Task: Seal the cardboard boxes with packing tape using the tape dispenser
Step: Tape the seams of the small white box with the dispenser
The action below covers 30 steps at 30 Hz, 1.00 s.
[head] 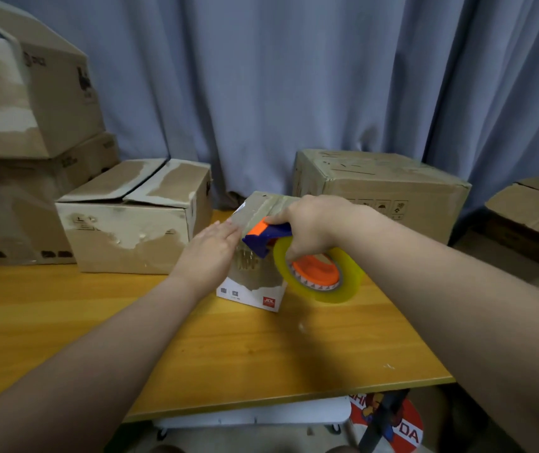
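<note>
The right hand hides the handle of the tape dispenser and much of the small box top. Print below the left hand is too small to read. Further left, stacked boxes run off the edge.

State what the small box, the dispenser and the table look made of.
The small box: brown cardboard, matte, outer layer partly torn. The dispenser: seemingly hard plastic, smooth blue and orange body. The table: wood-look top, probably laminate, with grain lines and a slight sheen.
</note>
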Motion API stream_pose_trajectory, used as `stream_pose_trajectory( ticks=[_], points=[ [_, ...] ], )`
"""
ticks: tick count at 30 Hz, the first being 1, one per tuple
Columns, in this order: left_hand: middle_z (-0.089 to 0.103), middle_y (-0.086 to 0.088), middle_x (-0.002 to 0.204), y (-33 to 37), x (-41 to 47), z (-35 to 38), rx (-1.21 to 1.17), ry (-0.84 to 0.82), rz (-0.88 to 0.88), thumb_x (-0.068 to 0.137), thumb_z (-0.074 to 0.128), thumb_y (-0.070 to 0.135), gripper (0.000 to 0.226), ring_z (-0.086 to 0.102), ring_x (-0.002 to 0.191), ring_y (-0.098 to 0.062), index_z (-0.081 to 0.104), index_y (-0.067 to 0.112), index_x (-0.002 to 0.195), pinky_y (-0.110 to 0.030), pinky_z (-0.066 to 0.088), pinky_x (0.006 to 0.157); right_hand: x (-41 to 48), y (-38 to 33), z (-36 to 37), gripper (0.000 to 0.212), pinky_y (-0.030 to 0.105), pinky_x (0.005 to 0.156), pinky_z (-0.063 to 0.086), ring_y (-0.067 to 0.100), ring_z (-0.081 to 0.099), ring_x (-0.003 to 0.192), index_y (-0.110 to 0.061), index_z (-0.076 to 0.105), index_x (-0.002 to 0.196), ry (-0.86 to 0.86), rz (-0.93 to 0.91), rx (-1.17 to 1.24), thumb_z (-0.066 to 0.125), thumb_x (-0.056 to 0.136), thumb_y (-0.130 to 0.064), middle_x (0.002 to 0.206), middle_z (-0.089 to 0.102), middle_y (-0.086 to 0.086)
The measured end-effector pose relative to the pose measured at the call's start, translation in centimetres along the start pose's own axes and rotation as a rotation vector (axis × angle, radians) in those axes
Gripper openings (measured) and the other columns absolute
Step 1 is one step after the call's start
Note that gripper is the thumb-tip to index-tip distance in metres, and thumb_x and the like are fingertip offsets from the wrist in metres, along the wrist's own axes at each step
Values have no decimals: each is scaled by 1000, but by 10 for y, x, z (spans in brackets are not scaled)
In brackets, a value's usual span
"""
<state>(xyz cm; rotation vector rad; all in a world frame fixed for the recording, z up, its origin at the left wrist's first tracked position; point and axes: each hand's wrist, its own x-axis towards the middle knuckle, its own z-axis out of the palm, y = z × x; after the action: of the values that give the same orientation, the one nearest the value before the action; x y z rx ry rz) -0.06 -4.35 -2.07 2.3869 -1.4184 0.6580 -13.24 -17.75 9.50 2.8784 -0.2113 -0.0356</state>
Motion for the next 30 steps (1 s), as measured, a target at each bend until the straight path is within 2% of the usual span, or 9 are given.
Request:
stream_pose_trajectory(
  ticks=[3,7,9,12,18,21,26,28,30],
  points=[
    [35,-2,152,-8,0,1,-93,-58,-26,89,47,2,62,29,141,-15,32,16,147,-25,10,116,7,1,3,61,32,73,47,23,56,101,-41,46,135,20,3,-21,67,77,-43,116,58,-3],
    [37,5,150,-17,-4,6,-102,-39,-17,86,51,7,65,29,140,-10,34,24,147,-27,13,116,-2,10,1,74,28,74,37,19,50,107,-43,32,145,8,-43,3,67,81,-46,130,52,-3],
    [38,6,149,-15,-4,5,-95,-34,-23,88,54,11,63,31,139,-9,35,26,146,-28,15,116,-11,18,-3,75,26,72,32,14,43,98,-46,28,146,10,-45,60,66,82,-45,124,51,-3],
    [36,8,151,-16,-4,4,-44,-52,-23,89,55,15,63,30,139,-8,34,27,146,-28,14,116,-29,37,-10,75,26,68,33,11,39,90,-51,24,145,-3,-16,25,66,83,-48,105,40,-6],
    [31,6,154,-10,-5,2,0,-102,-55,90,53,22,63,26,141,-9,30,27,148,-33,11,117,-36,46,10,74,26,61,35,12,41,88,-53,17,145,-57,25,-43,62,86,-49,102,36,-6],
    [25,0,156,-1,0,-4,129,-200,-80,91,52,29,66,21,143,-12,22,29,150,-38,8,117,-32,46,24,75,27,63,36,13,41,88,-53,17,146,-67,38,-14,61,85,-51,102,37,-5],
    [10,-22,156,26,13,-6,274,-385,-69,86,56,55,87,9,146,-33,-5,46,147,-55,0,116,-29,47,29,76,27,61,33,14,41,90,-51,17,147,-67,41,2,61,86,-52,103,37,-5],
    [6,-14,159,24,11,-5,217,-358,-23,83,56,60,88,3,147,-29,-2,45,148,-55,-7,114,-29,48,30,75,27,61,33,14,41,90,-50,17,147,-69,41,6,61,86,-51,103,37,-5],
    [12,-1,160,6,6,-8,141,-276,13,85,57,55,81,6,147,-18,11,39,150,-47,-10,115,-30,48,31,75,28,63,36,14,41,89,-51,18,147,-66,50,24,62,86,-51,102,37,-5]
  ],
)
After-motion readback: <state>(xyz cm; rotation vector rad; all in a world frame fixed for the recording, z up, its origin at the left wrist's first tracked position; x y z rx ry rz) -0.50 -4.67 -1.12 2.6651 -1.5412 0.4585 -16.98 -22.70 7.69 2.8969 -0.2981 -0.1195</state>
